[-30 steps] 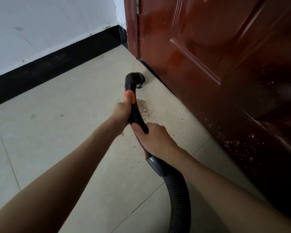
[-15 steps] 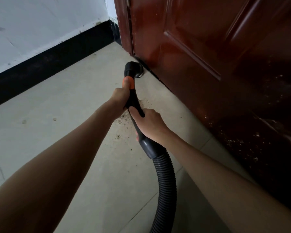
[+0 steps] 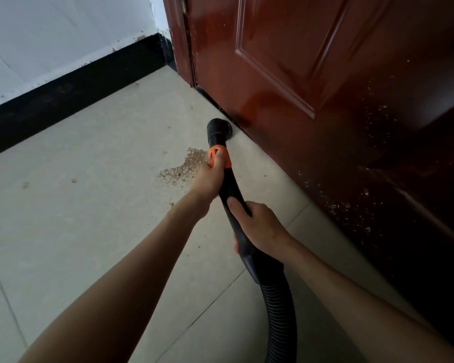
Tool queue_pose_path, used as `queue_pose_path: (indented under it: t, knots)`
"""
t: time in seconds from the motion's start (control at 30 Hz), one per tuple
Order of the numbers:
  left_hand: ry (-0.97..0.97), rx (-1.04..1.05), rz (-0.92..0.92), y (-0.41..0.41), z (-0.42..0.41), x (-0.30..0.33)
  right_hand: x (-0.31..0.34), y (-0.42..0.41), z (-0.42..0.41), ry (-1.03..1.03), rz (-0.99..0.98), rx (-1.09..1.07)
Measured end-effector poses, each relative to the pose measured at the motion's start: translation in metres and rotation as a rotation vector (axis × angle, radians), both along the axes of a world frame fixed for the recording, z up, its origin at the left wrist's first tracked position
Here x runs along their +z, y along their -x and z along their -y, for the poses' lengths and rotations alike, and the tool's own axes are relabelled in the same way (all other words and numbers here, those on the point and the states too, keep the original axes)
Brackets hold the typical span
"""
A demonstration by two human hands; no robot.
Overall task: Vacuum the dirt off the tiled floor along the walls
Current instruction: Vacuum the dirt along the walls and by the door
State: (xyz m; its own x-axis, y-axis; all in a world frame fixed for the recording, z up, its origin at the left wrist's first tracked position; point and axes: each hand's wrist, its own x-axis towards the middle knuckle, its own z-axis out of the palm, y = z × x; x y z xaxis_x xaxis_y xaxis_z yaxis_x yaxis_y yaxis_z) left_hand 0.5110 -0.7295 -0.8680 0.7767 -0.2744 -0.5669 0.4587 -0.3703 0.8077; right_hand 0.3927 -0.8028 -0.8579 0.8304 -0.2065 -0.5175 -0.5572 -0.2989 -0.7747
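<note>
Lying just left of both hands (image 3: 236,200), dirt (image 3: 185,167) borders the vacuum wand (image 3: 228,179).

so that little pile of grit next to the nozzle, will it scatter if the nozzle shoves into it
Probably: the dirt pile looks like loose, fine grains with strays already around it. On the smooth tile floor they would likely skid rather than clump.

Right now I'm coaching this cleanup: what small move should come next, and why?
Probably swing the nozzle left and back onto the dirt pile. The nozzle sits at the foot of the door, while the pile lies uncollected beside the left hand. Both hands grip the wand; the right hand can steer.
</note>
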Motion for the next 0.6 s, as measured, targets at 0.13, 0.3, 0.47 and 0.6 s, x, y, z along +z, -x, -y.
queue_pose_path:
  t: [0.13,0.3,0.47,0.6]
  knots:
    - [0.112,-0.065,-0.087,0.017,-0.010,0.006,0.001,0.022,-0.001,-0.092,0.000,-0.012]
    - [0.161,-0.131,-0.129,0.032,-0.012,0.010,0.002,0.043,-0.004,-0.114,0.004,-0.036]
    - [0.105,-0.174,-0.081,0.046,-0.002,0.011,0.004,0.059,-0.002,-0.095,0.002,-0.084]
    - [0.075,-0.216,-0.093,0.061,0.002,0.010,0.008,0.076,0.000,-0.101,-0.030,-0.107]
